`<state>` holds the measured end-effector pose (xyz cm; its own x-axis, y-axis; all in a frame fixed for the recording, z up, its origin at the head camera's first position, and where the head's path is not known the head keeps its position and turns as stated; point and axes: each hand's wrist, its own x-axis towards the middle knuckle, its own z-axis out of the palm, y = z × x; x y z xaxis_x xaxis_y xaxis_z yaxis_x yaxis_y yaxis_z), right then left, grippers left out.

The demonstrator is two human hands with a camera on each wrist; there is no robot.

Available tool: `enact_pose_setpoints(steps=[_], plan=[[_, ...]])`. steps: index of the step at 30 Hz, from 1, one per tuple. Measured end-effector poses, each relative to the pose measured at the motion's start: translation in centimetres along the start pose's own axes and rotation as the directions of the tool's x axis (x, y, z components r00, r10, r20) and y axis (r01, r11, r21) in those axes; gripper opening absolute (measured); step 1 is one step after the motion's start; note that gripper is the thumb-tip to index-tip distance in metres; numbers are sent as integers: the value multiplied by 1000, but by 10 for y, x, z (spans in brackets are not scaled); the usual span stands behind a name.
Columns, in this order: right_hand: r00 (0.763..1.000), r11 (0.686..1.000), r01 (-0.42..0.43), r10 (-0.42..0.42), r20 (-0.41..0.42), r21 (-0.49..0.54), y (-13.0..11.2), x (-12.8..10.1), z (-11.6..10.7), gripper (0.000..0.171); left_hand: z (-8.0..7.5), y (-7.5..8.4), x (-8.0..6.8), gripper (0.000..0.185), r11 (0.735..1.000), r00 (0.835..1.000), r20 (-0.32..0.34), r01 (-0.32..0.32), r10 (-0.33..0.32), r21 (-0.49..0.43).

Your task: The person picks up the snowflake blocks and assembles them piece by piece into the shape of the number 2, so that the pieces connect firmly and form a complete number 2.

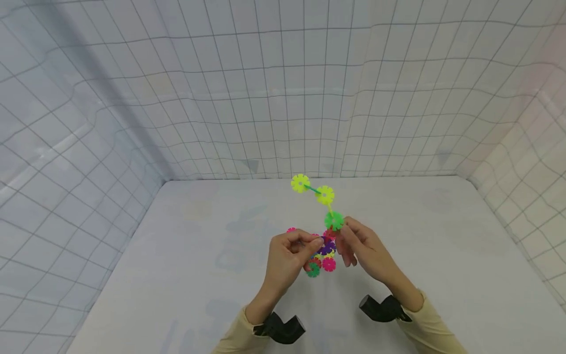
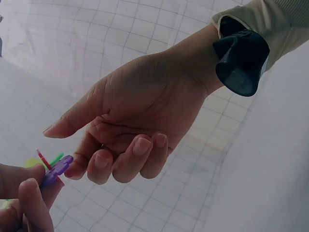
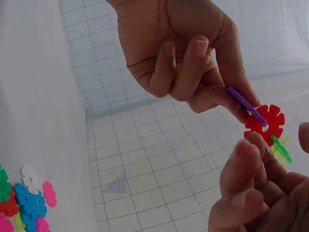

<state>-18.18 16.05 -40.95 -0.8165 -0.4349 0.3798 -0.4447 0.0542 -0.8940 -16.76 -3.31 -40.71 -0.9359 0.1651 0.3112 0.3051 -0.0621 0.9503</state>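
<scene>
My left hand (image 1: 309, 243) pinches a purple snowflake disc (image 1: 326, 245) between thumb and index finger. In the right wrist view that purple disc (image 3: 246, 105) shows edge-on, meeting a slot of a red disc (image 3: 264, 123). My right hand (image 1: 344, 240) holds the chain of joined discs by its lower end, at the red disc. The chain rises through a green disc (image 1: 333, 220) to two yellow discs (image 1: 325, 195). In the left wrist view my left fingertips (image 2: 29, 186) hold the purple disc (image 2: 57, 169) against the right hand's fingers (image 2: 104, 162).
A small pile of loose discs (image 1: 320, 265) lies on the white table (image 1: 185, 275) just under the hands; in the right wrist view these discs (image 3: 24, 203) are blue, pink, white and red. Grid-patterned cloth walls (image 1: 283, 98) enclose the table on three sides.
</scene>
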Motion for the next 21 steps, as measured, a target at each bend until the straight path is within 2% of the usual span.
enact_pose_setpoints(steps=[4,8,14,18,21], plan=[[996,999,10,-14,92,46,4,-1,3,16,-1,-1,1,13,1000,999,-45,22,-23,-20],[993,997,37,-43,108,62,5,0,10,15,-1,-2,2,14,999,997,-67,27,-30,-47],[998,998,55,-56,24,33,4,0,18,18,-1,-4,2,15,997,997,-65,25,-30,-76],[996,997,70,-71,-55,-14,6,-1,20,18,-2,-4,3,15,999,999,-29,12,-14,-53],[991,996,75,-80,-112,-48,6,-1,19,17,-7,8,4,15,1000,1000,-4,0,0,-12]])
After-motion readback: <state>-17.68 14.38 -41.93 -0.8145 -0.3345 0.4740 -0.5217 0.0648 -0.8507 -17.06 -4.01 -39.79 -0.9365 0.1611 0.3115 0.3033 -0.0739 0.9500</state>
